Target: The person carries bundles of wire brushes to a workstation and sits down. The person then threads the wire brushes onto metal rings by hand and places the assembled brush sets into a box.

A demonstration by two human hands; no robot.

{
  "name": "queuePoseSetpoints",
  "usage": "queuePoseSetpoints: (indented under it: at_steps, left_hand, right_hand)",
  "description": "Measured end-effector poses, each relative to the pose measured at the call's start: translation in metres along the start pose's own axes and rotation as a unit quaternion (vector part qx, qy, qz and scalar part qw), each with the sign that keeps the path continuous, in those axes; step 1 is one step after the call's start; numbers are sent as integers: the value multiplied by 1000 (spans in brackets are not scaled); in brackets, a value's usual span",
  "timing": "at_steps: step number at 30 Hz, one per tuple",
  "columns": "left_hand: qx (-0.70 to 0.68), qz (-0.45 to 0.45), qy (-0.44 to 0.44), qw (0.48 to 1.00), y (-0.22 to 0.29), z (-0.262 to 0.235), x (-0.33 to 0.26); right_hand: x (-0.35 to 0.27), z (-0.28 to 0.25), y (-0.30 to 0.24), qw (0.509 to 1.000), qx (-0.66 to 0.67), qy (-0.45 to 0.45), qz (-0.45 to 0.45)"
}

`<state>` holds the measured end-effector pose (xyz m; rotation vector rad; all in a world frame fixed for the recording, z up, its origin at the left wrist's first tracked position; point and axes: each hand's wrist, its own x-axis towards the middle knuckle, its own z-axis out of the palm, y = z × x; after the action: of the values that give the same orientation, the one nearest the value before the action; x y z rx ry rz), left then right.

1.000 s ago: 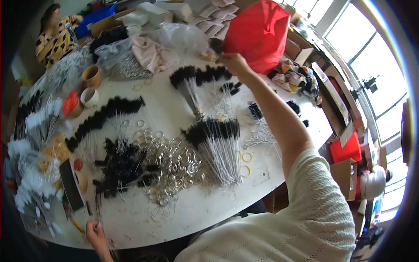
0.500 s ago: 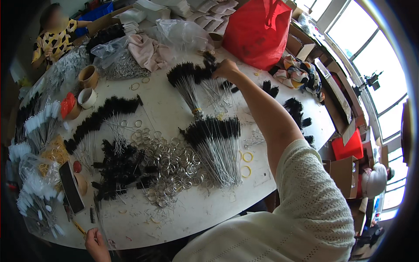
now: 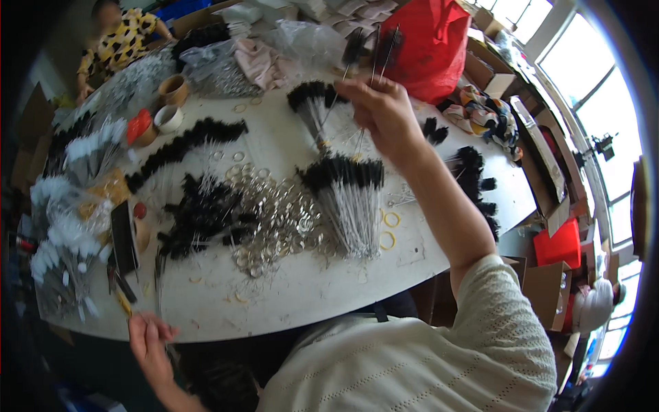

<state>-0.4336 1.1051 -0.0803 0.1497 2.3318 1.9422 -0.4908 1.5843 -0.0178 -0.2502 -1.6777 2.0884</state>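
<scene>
Lifted above the far middle of the table, my right hand [image 3: 384, 117] is closed round the thin wire stems of a few black-bristled brushes [image 3: 386, 51]. Below it stand a fanned bundle of such brushes [image 3: 316, 96] and a larger bundle [image 3: 347, 196] with pale wire stems. My left hand [image 3: 151, 336] is at the near left table edge, fingers loosely apart, with no object visible in it. Its fingertips are close to a yellow-handled tool [image 3: 124, 302]. A heap of metal rings [image 3: 274, 216] lies mid-table beside a dark pile of brushes [image 3: 202, 220].
A red bag [image 3: 432, 51] stands at the back. White-tipped brushes [image 3: 58, 240], cardboard rolls [image 3: 173, 89] and a dark upright block [image 3: 124, 237] occupy the left side. More black brushes [image 3: 470, 178] lie right. Another person [image 3: 123, 38] is at the far left. Cartons [image 3: 546, 288] stand right.
My right hand has risen off the brushes at the table's far side, with a few now upright in it. The view has shifted; my left hand stays near the yellow-handled tool.
</scene>
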Motion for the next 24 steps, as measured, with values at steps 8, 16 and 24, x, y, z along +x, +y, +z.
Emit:
queuePoseSetpoints:
  at_steps: [8, 16, 24]
  left_hand:
    - [-95, 206, -93, 970, 38, 177, 21]
    - [-124, 54, -178, 975, 22, 202, -4]
    - [-178, -29, -247, 952, 7, 205, -16]
  right_hand:
    - [-146, 74, 48, 968, 150, -87, 182]
    - [-173, 49, 49, 996, -62, -26, 66]
    - [-184, 29, 60, 988, -106, -64, 87]
